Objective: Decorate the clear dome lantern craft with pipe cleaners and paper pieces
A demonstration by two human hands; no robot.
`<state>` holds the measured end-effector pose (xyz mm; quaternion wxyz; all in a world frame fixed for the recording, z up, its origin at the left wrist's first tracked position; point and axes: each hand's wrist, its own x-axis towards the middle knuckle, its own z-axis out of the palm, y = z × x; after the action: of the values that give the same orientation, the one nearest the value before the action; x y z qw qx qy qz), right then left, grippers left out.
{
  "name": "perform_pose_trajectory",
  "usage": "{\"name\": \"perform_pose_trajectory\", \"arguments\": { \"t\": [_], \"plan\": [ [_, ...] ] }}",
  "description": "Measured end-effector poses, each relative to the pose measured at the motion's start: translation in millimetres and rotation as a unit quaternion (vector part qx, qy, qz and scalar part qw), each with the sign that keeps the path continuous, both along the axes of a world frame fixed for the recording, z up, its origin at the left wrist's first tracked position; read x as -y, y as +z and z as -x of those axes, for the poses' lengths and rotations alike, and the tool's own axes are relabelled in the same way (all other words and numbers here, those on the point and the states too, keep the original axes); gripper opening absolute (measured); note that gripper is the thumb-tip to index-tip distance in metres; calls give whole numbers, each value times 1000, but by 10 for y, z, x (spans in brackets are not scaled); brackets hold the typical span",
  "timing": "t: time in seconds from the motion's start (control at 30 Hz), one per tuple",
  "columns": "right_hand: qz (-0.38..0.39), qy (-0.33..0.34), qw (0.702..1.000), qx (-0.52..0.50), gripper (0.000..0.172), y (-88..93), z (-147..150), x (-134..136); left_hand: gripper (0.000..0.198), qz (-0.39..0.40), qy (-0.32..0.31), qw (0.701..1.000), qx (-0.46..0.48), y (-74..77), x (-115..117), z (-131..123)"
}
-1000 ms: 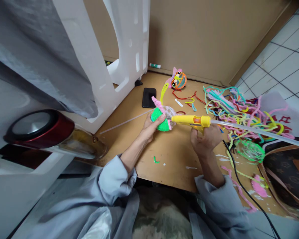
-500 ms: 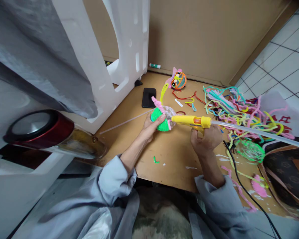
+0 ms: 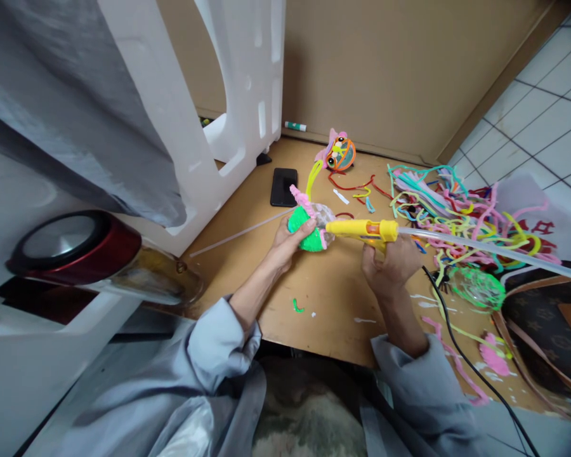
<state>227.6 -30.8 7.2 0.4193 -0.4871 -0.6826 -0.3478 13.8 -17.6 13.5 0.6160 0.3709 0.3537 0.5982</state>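
Note:
In my left hand [image 3: 288, 240] is a craft piece [image 3: 302, 230] of fuzzy green and pink pipe cleaner around a clear plastic part, the thumb pressed on its green side. My right hand [image 3: 394, 261] grips a yellow hot glue gun [image 3: 361, 230], fingers wrapped round its handle. A long clear glue stick [image 3: 495, 249] sticks out of the gun's back end to the right. The gun's nozzle points left, right at the clear part of the craft piece; whether they touch I cannot tell. Just behind the piece rises a yellow pipe cleaner loop [image 3: 313, 179].
Behind lie a black phone [image 3: 284, 187], an orange-rimmed craft figure [image 3: 341, 154] and a glue-stick-like tube [image 3: 295, 126]. Tangled pipe cleaners [image 3: 457, 203], a green-wrapped clear piece [image 3: 478, 287] and a brown bag [image 3: 547, 330] fill the right. A black cord [image 3: 450, 324] crosses there. A red-lidded kettle [image 3: 99, 254] stands left.
My right hand has brought the glue gun slightly to the left, closer to the craft piece. My left hand and the piece stay almost still.

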Motion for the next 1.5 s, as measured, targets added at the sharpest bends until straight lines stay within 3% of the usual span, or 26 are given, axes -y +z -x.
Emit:
{"name": "perform_pose_trajectory", "arguments": {
  "t": [0.13,0.33,0.5,0.6,0.83,1.07,1.2,1.37,1.5],
  "plan": [
    [3,10,1000,-15,17,-4,0,-11,59,14,6,1000,2,-10,1,0],
    [61,-4,985,-164,20,78,12,-48,65,22,-5,1000,6,-37,-16,4],
    [160,28,917,-364,35,179,-67,-140,71,70,16,997,13,-85,-35,24],
    [204,18,884,-421,38,115,-233,-252,71,84,17,996,27,-92,-38,36],
    [248,-99,874,-406,60,-212,-539,-471,63,87,-81,990,71,-73,-31,52],
    [193,-83,948,-240,55,-222,-201,-312,71,48,-77,988,123,47,-28,153],
    [181,-69,964,-183,52,-175,-17,-214,70,27,-39,989,142,114,-18,208],
    [213,-88,945,-232,49,-181,-205,-274,69,43,-56,988,134,93,-9,168],
    [323,-149,889,-288,41,-180,-418,-361,69,51,-90,986,134,72,1,124]
  ]
}}
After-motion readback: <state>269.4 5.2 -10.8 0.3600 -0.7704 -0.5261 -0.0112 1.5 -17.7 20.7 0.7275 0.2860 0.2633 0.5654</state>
